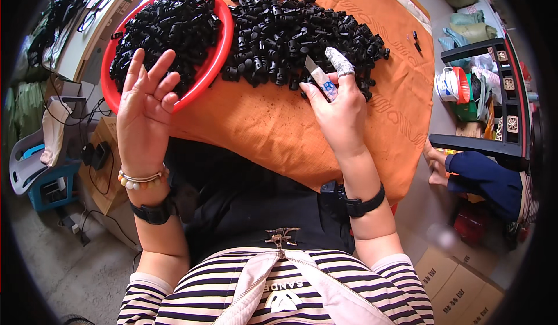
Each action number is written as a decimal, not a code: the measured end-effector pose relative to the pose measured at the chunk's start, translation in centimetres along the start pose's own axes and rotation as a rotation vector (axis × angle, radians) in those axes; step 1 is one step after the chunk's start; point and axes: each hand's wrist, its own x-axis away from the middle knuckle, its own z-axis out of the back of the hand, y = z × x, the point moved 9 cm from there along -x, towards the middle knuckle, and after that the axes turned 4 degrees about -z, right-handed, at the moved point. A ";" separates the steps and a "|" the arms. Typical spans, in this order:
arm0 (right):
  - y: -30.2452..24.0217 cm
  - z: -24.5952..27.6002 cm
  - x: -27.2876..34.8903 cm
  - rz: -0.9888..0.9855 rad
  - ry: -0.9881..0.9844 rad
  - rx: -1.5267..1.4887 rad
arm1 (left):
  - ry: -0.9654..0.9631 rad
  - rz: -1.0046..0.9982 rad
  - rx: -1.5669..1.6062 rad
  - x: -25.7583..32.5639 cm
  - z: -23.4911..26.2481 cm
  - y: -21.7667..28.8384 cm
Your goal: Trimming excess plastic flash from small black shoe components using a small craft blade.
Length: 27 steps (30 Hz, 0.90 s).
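My left hand (145, 113) is raised with its palm up and fingers apart, by the near rim of a round red basin (226, 29). Nothing shows in it. The basin is heaped with small black plastic parts (168, 25), mostly short and cylinder-like. In my right hand (343, 107) a small blade (319, 76) is pinched, its lower part wrapped in white and blue, its grey tip pointing up and away. White wrapping covers my right index finger. That hand is over the near edge of a wide pile of the same black parts (290, 31).
An orange patterned cloth (261, 127) covers the table. Two tiny parts (417, 43) lie apart at its right. A person's bare foot and dark trousers (485, 171) show at right, beside a black shelf (476, 143). Cardboard boxes (459, 284) are lower right. A grey-blue stool (40, 162) and cables stand left.
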 end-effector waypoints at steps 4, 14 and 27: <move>0.9 -0.2 0.1 -0.053 -0.031 -0.050 | -0.124 0.049 -0.067 1.1 -1.4 -1.8; 1.9 -1.0 1.3 -0.135 -0.114 -0.316 | -0.251 0.539 -0.127 6.0 -6.3 -10.1; -2.5 -2.2 3.4 -0.109 -0.473 -0.579 | -0.277 0.497 -0.201 6.3 -6.7 -10.5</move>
